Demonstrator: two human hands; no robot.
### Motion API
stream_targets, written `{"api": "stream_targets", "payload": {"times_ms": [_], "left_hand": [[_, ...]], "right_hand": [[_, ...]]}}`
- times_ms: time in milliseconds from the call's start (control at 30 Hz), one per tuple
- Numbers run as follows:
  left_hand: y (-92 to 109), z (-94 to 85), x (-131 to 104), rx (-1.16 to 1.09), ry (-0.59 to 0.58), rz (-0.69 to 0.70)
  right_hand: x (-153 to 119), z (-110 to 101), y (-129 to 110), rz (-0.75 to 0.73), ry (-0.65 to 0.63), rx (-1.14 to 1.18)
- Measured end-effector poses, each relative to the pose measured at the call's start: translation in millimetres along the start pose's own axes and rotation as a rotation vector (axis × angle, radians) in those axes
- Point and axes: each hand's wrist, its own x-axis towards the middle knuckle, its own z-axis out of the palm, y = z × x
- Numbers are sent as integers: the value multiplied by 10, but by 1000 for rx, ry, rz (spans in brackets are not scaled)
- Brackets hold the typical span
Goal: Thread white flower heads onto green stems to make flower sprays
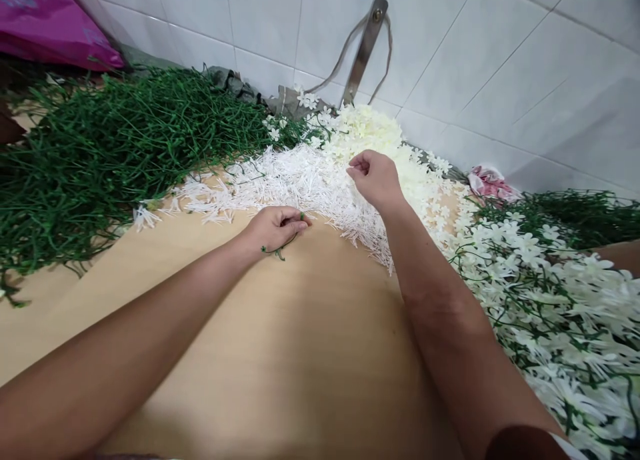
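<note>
My left hand (277,227) is closed on a green plastic stem (281,251), whose thin branches poke out below the fingers, just over the tan board (280,353). Above the far right side of the white pieces, my right hand (374,177) has its fingers pinched together; whether something small is in them is hidden. Under and beside it lie a heap of thin white stamen-like pieces (300,177) and a pile of cream flower petals (373,130). A large pile of green plastic stems (145,127) spreads on the left.
Assembled white artificial flowers (545,293) with green stems heap up at the right. A tiled wall (450,60) closes off the back, with a metal strip (367,47) and cord leaning there. A pink bag (55,27) stands at the back left; a pink-and-white cloth (493,183) lies at the right.
</note>
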Motion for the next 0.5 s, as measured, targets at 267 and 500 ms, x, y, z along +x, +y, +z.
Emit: {"api": "stream_targets", "payload": {"times_ms": [267,500], "left_hand": [[-64,-22,-6,48,-23,51],[-62,-31,-30,86,13,46]], "right_hand": [[-161,371,-139,-208,-194,-382],[-121,370,18,-171,-170,-203]]}}
